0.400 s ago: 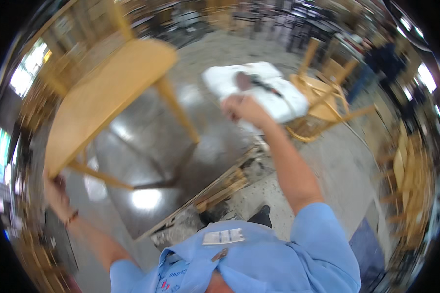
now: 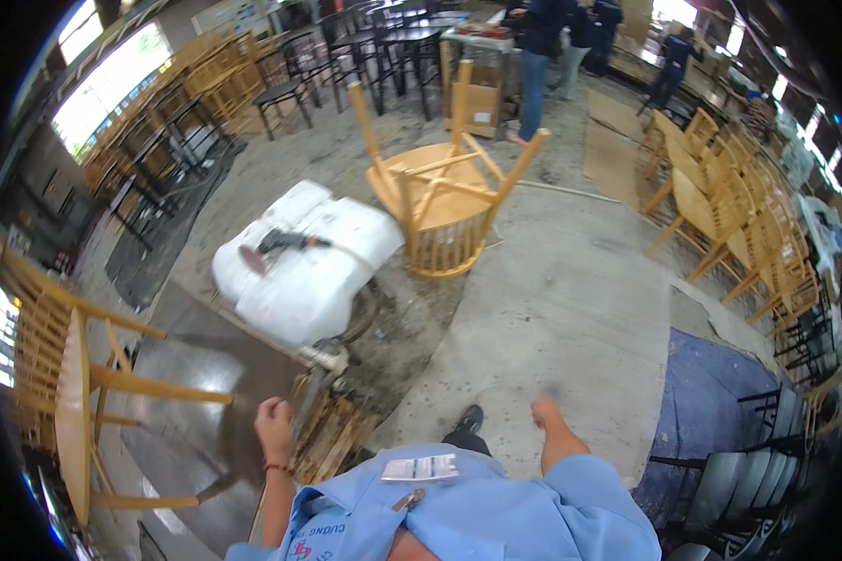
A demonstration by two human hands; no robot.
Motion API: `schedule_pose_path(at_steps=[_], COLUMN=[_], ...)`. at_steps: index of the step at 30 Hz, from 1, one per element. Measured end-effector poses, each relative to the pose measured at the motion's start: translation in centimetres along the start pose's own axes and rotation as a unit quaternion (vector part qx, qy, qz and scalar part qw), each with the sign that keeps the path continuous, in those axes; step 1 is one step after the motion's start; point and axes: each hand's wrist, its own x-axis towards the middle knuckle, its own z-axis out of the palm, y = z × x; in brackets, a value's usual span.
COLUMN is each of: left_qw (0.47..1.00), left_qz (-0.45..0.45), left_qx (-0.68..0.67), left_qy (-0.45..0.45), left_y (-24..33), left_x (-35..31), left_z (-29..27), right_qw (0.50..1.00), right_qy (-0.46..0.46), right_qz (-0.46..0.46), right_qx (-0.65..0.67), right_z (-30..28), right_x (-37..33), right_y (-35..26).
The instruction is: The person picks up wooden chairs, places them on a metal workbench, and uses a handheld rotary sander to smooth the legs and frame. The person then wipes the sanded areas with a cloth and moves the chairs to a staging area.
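My left hand [image 2: 273,428] is beside the edge of a dark metal-topped table [image 2: 195,360], its fingers curled in with nothing seen in them. My right hand [image 2: 544,411] hangs low over the floor on my right; its fingers are smeared by motion, and nothing shows in it. A light wooden chair [image 2: 73,402] lies on its side on the metal top, legs pointing toward my left hand but apart from it. Ahead, a hand-held sander [image 2: 290,241] with a brown disc rests on a white wrapped pad [image 2: 299,290].
Behind the pad, a wooden chair [image 2: 440,187] stands upside down, legs up. A row of wooden chairs [image 2: 720,192] lines the right side, above a blue mat [image 2: 711,402]. Black chairs [image 2: 285,89] stand at the back. A person [image 2: 535,65] stands at the far side.
My left hand has let go of the wooden chair, and my right hand has moved from near the pad down to my side. The view has swung to the right.
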Motion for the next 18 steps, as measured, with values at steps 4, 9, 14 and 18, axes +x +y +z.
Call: schedule_pose_path(at_steps=[4, 9, 14, 18], left_qw=[0.985, 0.973, 0.98, 0.953], left_qz=[0.039, 0.076, 0.084, 0.119], left_qx=[0.026, 0.05, -0.015, -0.115], left_qy=[-0.166, -0.211, -0.179, -0.255], left_y=[6.4, 14.8, 22.1, 23.7], left_x=[6.2, 16.0, 21.9, 26.9], left_z=[13.2, 26.8, 37.5, 41.2], right_qw=[0.945, 0.889, 0.91, 0.962], right_qy=[0.005, 0.084, -0.007, -0.039], right_qz=[0.239, 0.235, 0.213, 0.164], right_qx=[0.224, 0.384, 0.356, 0.214], right_z=[-6.5, -10.3, -6.2, -1.2], right_x=[-1.9, -3.4, -4.5, -5.4], right_y=[4.7, 6.4, 9.4, 11.9])
